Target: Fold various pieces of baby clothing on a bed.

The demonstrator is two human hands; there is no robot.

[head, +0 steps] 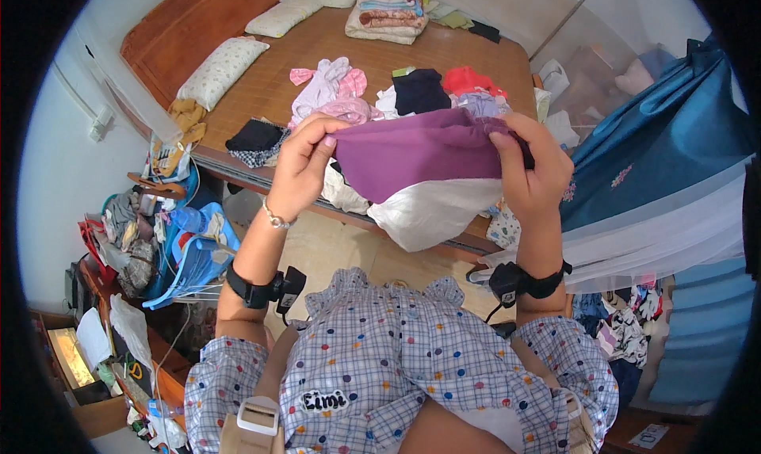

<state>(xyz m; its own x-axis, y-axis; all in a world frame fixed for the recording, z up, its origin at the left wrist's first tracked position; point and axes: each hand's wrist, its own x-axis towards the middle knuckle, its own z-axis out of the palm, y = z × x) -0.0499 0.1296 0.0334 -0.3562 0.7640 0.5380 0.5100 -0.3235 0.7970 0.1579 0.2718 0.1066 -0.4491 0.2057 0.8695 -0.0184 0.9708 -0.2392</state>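
Both of my hands hold up a purple and white cloth garment in front of me. My left hand pinches its upper left corner between thumb and fingers. At the upper right, my right hand grips the bunched purple edge. The purple part stretches between the hands, and the white part hangs slack below it. Behind the garment, a pink and lilac clothes pile, a folded black cloth and a red cloth lie on the bed. The garment hides part of these piles and the bed's front edge.
The bed has a brown mat, with pillows and folded blankets on it. A black cloth lies near its front edge. Blue baskets and a cluttered heap stand at left. A blue curtain hangs at right.
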